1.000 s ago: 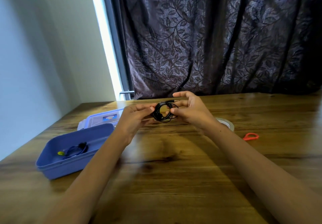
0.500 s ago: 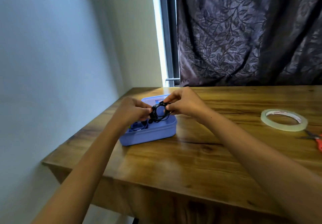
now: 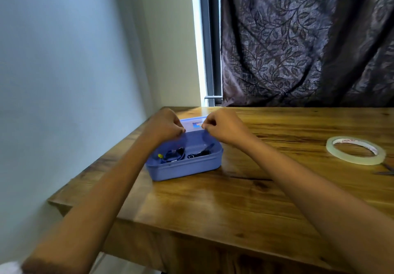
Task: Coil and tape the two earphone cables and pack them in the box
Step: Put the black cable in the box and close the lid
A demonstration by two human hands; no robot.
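Note:
The blue plastic box (image 3: 185, 170) stands open near the table's left edge. Inside it lie two coiled earphone cables: a blue one with a yellow tip (image 3: 171, 156) on the left and a black one (image 3: 200, 153) on the right. Behind the box sits its clear lid (image 3: 195, 123) with a blue rim and a label. My left hand (image 3: 164, 126) and my right hand (image 3: 221, 125) are over the box's far wall, with fingers curled and pinching the lid's near edge at its two corners. Neither hand holds a cable.
A roll of clear tape (image 3: 355, 150) lies flat on the wooden table (image 3: 234, 199) to the right. A bit of the scissors (image 3: 388, 168) shows at the right border. A wall is on the left and a dark curtain hangs behind the table.
The black coil left my hands and now lies in the box beside the blue one. Both hands moved back to the lid's edge. The view swung left and closer.

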